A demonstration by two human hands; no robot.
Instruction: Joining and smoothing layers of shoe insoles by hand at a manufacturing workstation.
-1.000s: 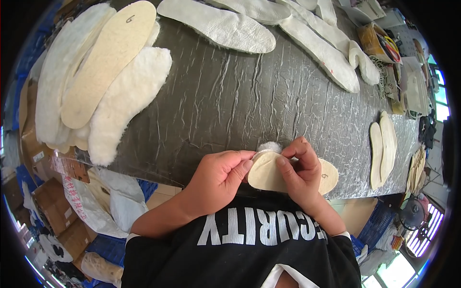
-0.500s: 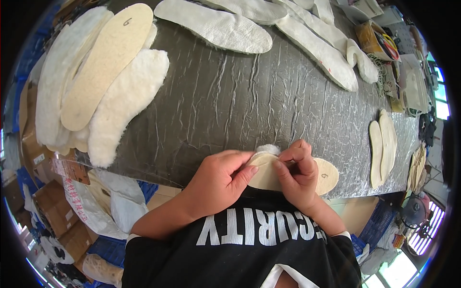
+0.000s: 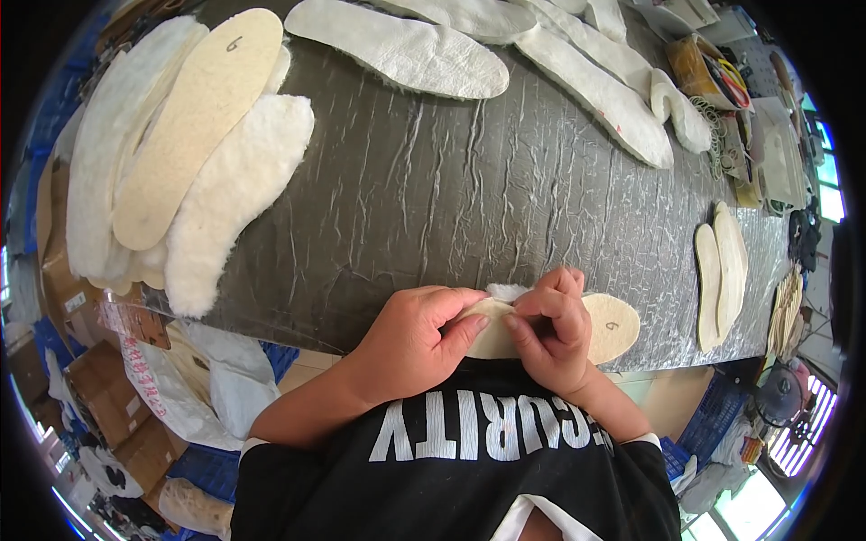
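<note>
At the table's near edge I hold a cream insole (image 3: 615, 326) with white fleece showing along its far side. My left hand (image 3: 417, 335) is closed, thumb and forefinger pinching the insole's rim near its left end. My right hand (image 3: 557, 329) pinches the same rim a little to the right, fingers curled over it. The two pinches are close together, and the fingers cover much of the insole's middle. A marked round end sticks out to the right of my right hand.
Fleece insoles (image 3: 239, 198) are piled at the left, a cream insole (image 3: 198, 126) on top. White insole pieces (image 3: 406, 50) lie along the far side. Thin cream insoles (image 3: 719, 275) lie at the right. A box of small items (image 3: 708, 72) stands at the far right.
My pinching fingers have shifted slightly along the rim, and less white fleece shows beyond them. Both hands still grip the insole.
</note>
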